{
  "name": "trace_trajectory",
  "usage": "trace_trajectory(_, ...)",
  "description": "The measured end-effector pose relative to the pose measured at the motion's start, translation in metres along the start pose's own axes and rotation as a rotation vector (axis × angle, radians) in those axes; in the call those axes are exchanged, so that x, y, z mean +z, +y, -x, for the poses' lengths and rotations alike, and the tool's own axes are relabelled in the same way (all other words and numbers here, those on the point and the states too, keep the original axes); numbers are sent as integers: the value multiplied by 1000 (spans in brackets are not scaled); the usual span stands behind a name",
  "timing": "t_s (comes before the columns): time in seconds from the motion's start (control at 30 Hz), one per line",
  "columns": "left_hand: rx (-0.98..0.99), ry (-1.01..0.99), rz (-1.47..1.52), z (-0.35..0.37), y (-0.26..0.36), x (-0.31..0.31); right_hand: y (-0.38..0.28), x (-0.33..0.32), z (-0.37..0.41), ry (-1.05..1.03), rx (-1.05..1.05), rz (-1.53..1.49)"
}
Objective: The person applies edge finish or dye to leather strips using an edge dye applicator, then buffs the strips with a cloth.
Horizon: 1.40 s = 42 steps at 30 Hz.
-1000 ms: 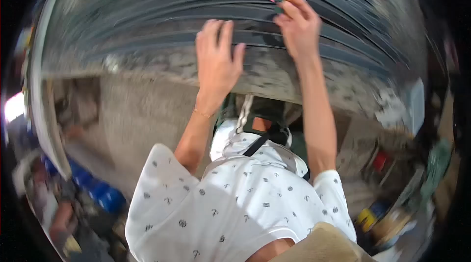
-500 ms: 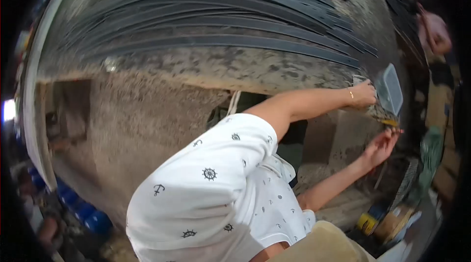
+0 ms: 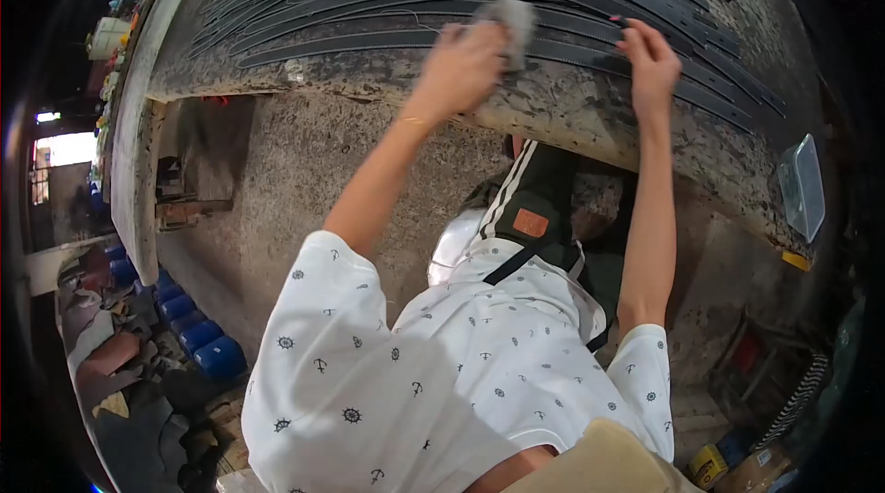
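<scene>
Bent over the bench, my left hand (image 3: 468, 67), with a thin bracelet at its wrist, is closed on a motion-blurred greyish-white cloth (image 3: 513, 27). The cloth is over the near edge of the long dark stitched strips (image 3: 369, 0), which look like belts. To the right, my right hand (image 3: 651, 61) pinches a small thing with a pinkish-red tip (image 3: 617, 20), too small to name, above the strips. Some strips show holes near their right ends. Loose thread lies on several strips near my left hand.
A worn, stained workbench (image 3: 562, 110) carries the strips. At its right end a clear plastic container (image 3: 802, 187) stands near a yellow object (image 3: 796, 260). Blue rounded containers (image 3: 219, 356) and leather scraps (image 3: 115, 355) lie low at left. A yellow box (image 3: 707, 465) sits at lower right.
Both hands have moved left from beside the plastic container to over the strips. The cloth now shows in my left hand. The small red-tipped thing has stayed in my right. The view has turned.
</scene>
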<state>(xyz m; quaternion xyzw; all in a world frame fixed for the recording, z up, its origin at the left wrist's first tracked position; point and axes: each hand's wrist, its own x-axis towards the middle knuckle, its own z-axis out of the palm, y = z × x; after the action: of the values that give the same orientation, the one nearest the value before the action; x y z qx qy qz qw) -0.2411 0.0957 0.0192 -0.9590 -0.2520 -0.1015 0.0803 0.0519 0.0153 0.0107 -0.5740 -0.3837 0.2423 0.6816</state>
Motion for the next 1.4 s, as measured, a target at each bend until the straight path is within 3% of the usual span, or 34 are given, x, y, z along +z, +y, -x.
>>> trace_trajectory(0.03, -107, -75, -159, 23, -33, 6, 14, 3, 2, -44, -67, 208)
trace_trajectory(0.07, -241, -115, -115, 50, -67, -2, 14, 4, 4, -70, -59, 197)
trace_trajectory(0.1, -259, -2, -275, 83, -112, 7, 14, 5, 5, -97, -53, 184)
trace_trajectory(0.17, -585, -72, -164, 115, -181, 7, 15, 2, 4, -98, -25, 171)
trace_trajectory(0.2, -625, -116, -255, 115, -194, -6, 18, 1, 3, -73, -26, 119)
trace_trajectory(0.23, -626, -124, -264, 110, -187, -17, 20, 3, 0, -48, -35, 66)
trace_trajectory(0.3, -553, 265, -415, 74, -148, -25, 21, 2, 1, -27, -19, 41)
trace_trajectory(0.33, -480, 330, -273, 54, -122, -20, 23, 1, 1, -7, -12, -4)
trace_trajectory(0.37, -480, 196, 40, 25, -76, -34, 24, -1, 0, 14, -11, -48)
trace_trajectory(0.4, -207, 254, 124, 13, -44, -18, 26, -2, -1, 20, -14, -44)
trace_trajectory(0.43, -168, 150, 221, 1, -14, -4, 27, -2, -1, 27, -4, -81)
trace_trajectory(0.47, -206, 181, 111, -6, 17, 4, 29, -2, -2, 30, 7, -116)
trace_trajectory(0.87, -134, 201, 107, -6, 18, 7, 23, -1, 0, -16, 17, -29)
trace_trajectory(1.07, -225, 300, 233, -2, 11, 12, 20, -1, 3, -1, 26, -49)
trace_trajectory(1.23, -280, 192, 143, 7, -23, 1, 16, 0, 5, 14, -6, -17)
trace_trajectory(1.37, -339, 158, 490, -12, -38, -7, 2, -1, 4, 36, -30, 83)
trace_trajectory(1.4, -278, 243, 446, -15, -34, -4, -5, -1, 2, 46, -80, 69)
